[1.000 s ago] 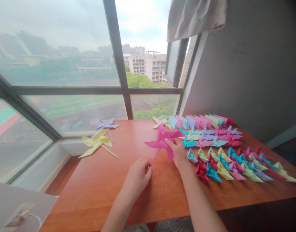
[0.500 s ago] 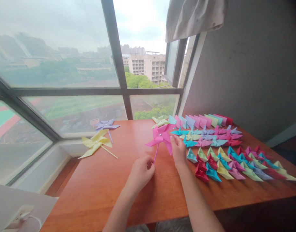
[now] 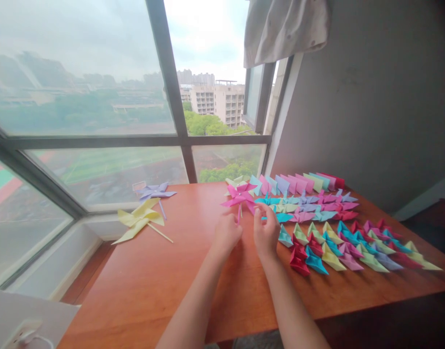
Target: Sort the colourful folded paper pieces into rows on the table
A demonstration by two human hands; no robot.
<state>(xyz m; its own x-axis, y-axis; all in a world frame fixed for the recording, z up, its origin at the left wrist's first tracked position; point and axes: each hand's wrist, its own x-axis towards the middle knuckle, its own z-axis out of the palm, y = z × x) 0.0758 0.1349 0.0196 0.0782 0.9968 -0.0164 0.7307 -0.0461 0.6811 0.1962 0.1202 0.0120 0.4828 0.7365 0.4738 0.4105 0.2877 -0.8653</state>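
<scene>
My left hand point(image 3: 228, 233) is closed on the thin stick of a pink pinwheel point(image 3: 240, 194), which stands upright over the far part of the table. Just to the right, my right hand point(image 3: 266, 230) has curled fingers with a gap between them, close to a pink blade; whether a fingertip touches it I cannot tell. Behind the pink one, a pale green pinwheel point(image 3: 238, 181) is partly hidden. On the left lie a yellow pinwheel point(image 3: 140, 220) and a purple pinwheel point(image 3: 156, 191), each with its stick.
Rows of folded paper boats point(image 3: 333, 252) cover the right side of the wooden table point(image 3: 153, 286). Beyond them are paper cranes point(image 3: 306, 206) and a row of standing folded papers point(image 3: 298, 183). A large window point(image 3: 184, 140) borders the far edge, and a grey wall rises at right.
My left hand has moved farther forward and right with the pinwheel, which now overlaps the pale green one. My right hand has shifted slightly left and its fingers have parted. The view has tilted a little.
</scene>
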